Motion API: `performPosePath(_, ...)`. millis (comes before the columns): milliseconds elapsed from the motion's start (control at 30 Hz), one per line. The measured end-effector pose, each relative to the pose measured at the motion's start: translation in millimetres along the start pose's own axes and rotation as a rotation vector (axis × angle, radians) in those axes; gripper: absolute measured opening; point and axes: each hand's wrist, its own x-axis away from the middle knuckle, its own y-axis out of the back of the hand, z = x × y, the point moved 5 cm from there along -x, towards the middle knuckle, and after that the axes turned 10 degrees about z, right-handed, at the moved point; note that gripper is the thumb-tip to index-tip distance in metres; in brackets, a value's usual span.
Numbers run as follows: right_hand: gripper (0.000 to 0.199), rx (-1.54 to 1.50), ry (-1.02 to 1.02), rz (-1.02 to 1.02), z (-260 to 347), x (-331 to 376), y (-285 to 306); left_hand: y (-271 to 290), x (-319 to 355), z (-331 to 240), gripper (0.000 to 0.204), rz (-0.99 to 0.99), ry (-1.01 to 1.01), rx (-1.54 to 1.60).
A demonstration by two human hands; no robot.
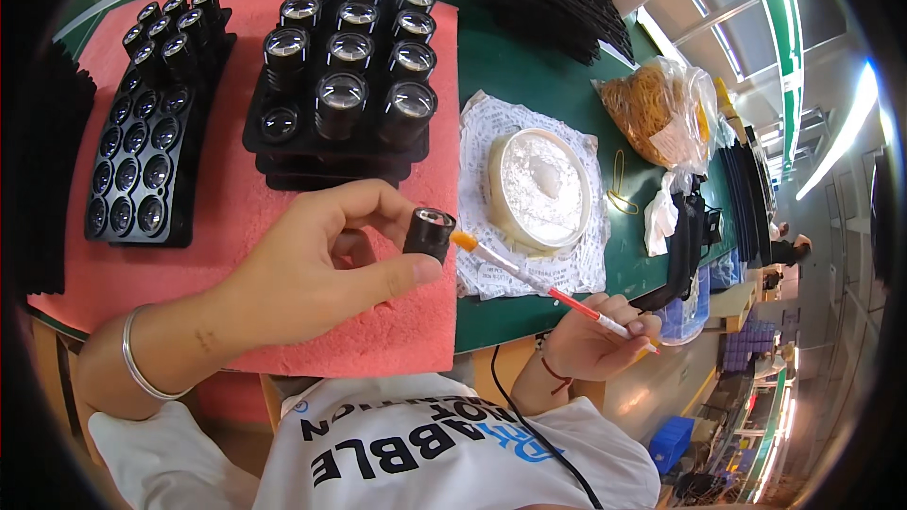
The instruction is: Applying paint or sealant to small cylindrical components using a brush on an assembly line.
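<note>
My left hand (316, 255) grips a short black cylinder (430, 236) with a clear lens in its upturned end, like a flashlight head, between thumb and fingers. In my right hand (600, 335) is a slim paintbrush (572, 302) with a red and white handle, its orange bristles touching or very near the cylinder's side. Right of the cylinder, a round dish (545, 243) of white paste or powder rests on printed paper (477, 132). Beyond my left hand, a black tray (331, 153) carries rows of upright lens-topped cylinders (341, 99).
At the left, another black tray (142, 231) has round sockets, with several cylinders (177, 47) at its far end. Both trays lie on a pink foam mat (227, 255) on a green table (491, 321). Farther right are a rubber band (618, 179), a plastic bag (652, 109) and stacked black trays (557, 0).
</note>
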Motion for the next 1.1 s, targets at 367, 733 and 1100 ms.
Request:
performPosePath(367, 0.023, -0.052, 0.012, -0.001, 0.0, 3.7, 3.9, 1.4, 1.4, 1.4, 0.027, -0.059, 0.019, 0.003)
performPosePath(733, 0.020, -0.050, -0.032, 0.057, -3.9, 2.3, -2.8, 1.9, -0.2, -0.7, 0.028, -0.040, 0.055, 0.011)
performPosePath(1100, 0.007, -0.270, -0.033, -0.010, -1.8, 6.3, 7.6, -1.6, -0.4, -5.2, 0.025, -0.023, 0.076, 0.013)
